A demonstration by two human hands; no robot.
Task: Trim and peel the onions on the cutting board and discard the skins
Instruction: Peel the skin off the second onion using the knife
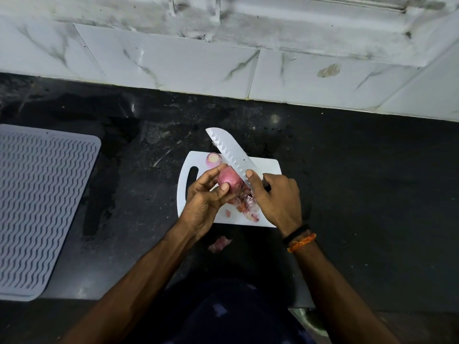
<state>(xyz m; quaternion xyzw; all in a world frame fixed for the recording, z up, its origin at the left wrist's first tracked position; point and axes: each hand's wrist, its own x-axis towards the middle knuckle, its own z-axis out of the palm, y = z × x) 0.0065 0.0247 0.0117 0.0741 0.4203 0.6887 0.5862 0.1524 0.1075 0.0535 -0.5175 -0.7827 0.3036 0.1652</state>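
My left hand (206,194) holds a pink-red onion (229,180) just above the white cutting board (267,166). My right hand (275,197) grips a knife (229,151); its wide dimpled blade points up and to the left, and its edge lies against the onion's top right side. My right index finger rests along the blade. A second, peeled onion (213,159) sits at the board's far left corner. Loose pink skins (246,206) lie on the board under my hands. One more skin piece (219,243) lies on the counter in front of the board.
The board rests on a black stone counter (360,170) backed by a white marble-tiled wall (173,63). A grey ribbed drying mat (42,204) covers the counter at the left. A metal rim (308,319) shows below the counter's front edge at the lower right.
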